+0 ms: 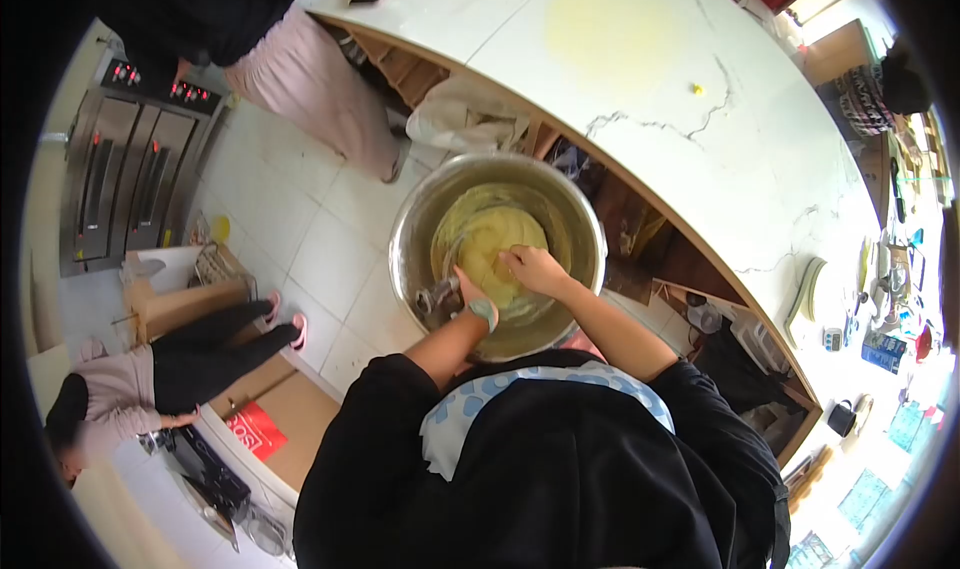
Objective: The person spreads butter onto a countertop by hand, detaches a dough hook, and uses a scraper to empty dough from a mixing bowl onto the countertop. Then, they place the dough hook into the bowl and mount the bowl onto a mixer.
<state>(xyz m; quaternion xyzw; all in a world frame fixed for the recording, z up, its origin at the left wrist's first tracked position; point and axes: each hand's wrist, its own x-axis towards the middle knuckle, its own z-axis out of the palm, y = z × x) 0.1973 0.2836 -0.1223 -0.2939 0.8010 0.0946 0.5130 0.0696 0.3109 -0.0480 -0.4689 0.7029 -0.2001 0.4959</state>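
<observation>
A large steel mixing bowl (402, 259) stands below me, its inner wall smeared with pale yellow batter (490, 231). Inside it lies a mixer whisk, its metal hub (437, 295) towards the left rim. My left hand (470, 287), with a pale band at the wrist, is closed around the whisk beside the hub; its fingers are partly hidden. My right hand (533, 270) is over the batter with fingers curled together, touching the yellow mass. Whatever those fingers pinch is too small to name.
A marble-topped counter (640, 99) with open shelves curves along the right, a yellow smear and small yellow bit on top. One person (310, 89) stands upper left near a steel oven (125, 169). Another person (130, 374) is lower left by a cardboard box (290, 409).
</observation>
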